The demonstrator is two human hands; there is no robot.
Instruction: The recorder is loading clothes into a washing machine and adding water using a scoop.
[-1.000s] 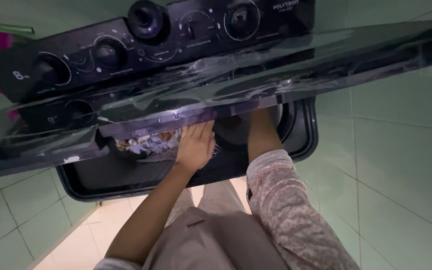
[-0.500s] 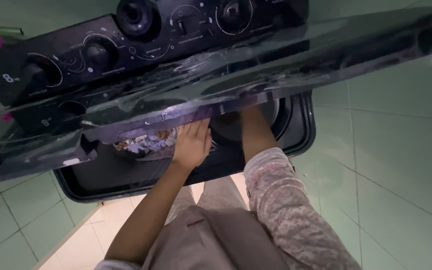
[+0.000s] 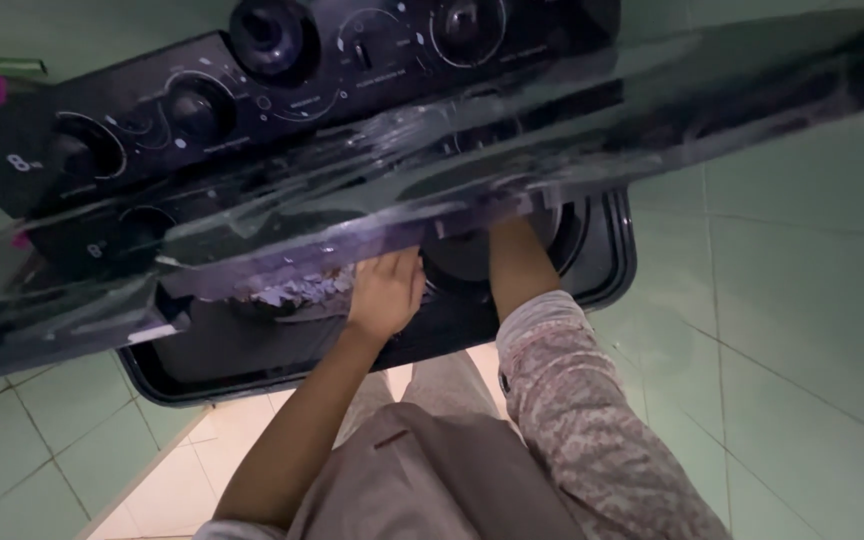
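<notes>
**Both hands inside open twin-tub washer**

Nearest the camera, at lower centre of the frame, the person's beige clothing filled the foreground. A bare left forearm rose from lower left; a patterned sleeve covered the right arm at lower right.

The left hand lay just below mid-frame, palm down on the dark divider between the two tubs, fingers released and spread flat, gripping nothing. This placement read as bracing, in my judgement, to steady the body leaning over the machine. Its fingertips ran under the lid edge, just beside the laundry.

The right forearm went down into the round spin tub at centre right. The right hand itself was hidden beneath the lid; whether its fingers were clenched or released cannot be told.

The laundry, a crumpled pale and patterned bundle, sat in the wash tub left of the left hand, partly hidden by the lid.

The lid, dark and wrapped in glossy film, stood raised across mid-frame, presumably to give access to both tubs. Beyond it, at upper left, the control panel carried several round dials. Green tiles covered the surfaces around the machine, with paler floor tiles at lower left.
</notes>
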